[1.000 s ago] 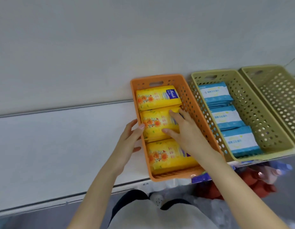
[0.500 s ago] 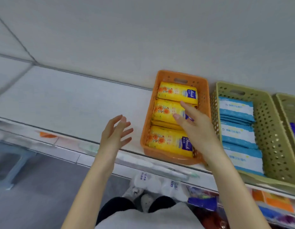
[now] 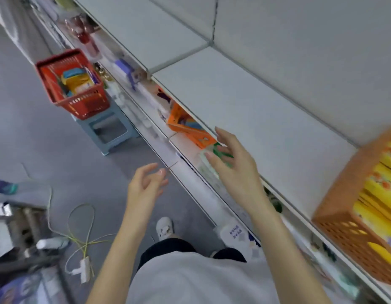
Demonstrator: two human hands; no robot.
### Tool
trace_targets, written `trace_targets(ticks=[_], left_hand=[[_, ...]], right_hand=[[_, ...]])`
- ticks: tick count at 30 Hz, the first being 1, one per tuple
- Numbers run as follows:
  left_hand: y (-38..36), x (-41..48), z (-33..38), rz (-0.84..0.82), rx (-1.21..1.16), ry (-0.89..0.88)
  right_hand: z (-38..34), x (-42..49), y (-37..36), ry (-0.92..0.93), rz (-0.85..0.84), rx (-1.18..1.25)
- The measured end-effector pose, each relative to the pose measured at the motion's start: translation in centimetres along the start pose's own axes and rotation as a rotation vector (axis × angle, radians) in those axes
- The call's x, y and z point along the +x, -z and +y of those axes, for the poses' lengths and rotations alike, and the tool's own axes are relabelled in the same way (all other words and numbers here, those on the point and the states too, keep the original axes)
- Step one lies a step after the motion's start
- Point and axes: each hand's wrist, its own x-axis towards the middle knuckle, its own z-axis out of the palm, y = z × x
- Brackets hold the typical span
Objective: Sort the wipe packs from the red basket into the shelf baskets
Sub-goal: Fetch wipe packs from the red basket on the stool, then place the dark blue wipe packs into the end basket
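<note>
The red basket (image 3: 80,104) stands on a small blue-grey stool (image 3: 107,130) at the upper left and holds several wipe packs (image 3: 77,81), yellow and blue ones showing. At the right edge, the orange shelf basket (image 3: 348,220) sits on the white shelf, filled with yellow wipe packs (image 3: 378,200). My left hand (image 3: 146,185) hangs in mid-air over the floor, fingers relaxed and holding nothing. My right hand (image 3: 236,170) is spread open in front of the shelf edge, also holding nothing. Both hands are well away from either basket.
The bare white shelf board (image 3: 245,102) runs diagonally across the view. A lower shelf holds an orange box (image 3: 188,126) and green packs (image 3: 212,163). On the grey floor lie yellow cables and a white power strip (image 3: 82,268). My shoe (image 3: 165,227) shows below.
My view has swung left, away from the shelf baskets toward the red basket. My right hand has left the yellow packs in the orange basket; both hands now float free.
</note>
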Motion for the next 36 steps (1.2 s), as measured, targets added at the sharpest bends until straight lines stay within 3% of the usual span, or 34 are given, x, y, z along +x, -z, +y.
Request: trace_targets(ticks=[8,16,20,23,26,31,36], left_hand=[[12.5,8.0,-5.9,0.117,0.06,0.173],[23.9,15.7,-4.3,0.298,0.067,0.181],[26.9,21.0,-4.3,0.423,-0.014,0.22],[27.8,25.1,-3.8,0.413,-0.012,0.263],[29.4,30.2,-2.7,0.423,-0.036,0.288],[35.1,41.4,0.9,0.573,-0.096,0.339],[40.5,53.9,6.3,0.597,-0.077,0.271]], right_hand=[[3.5,5.6,-16.5,-0.144,-0.316,-0.073],[1.7,13.7,-27.0,-0.176,-0.431,-0.117],[0.8,19.5,-31.2,-0.193,-0.48,-0.096],[0.7,24.0,-34.5,-0.19,-0.527,-0.088],[0.6,30.2,-38.5,-0.177,-0.585,-0.092],[-2.0,44.7,-46.5,-0.147,-0.635,-0.106],[-6.7,58.5,-53.8,-0.031,-0.708,-0.147]])
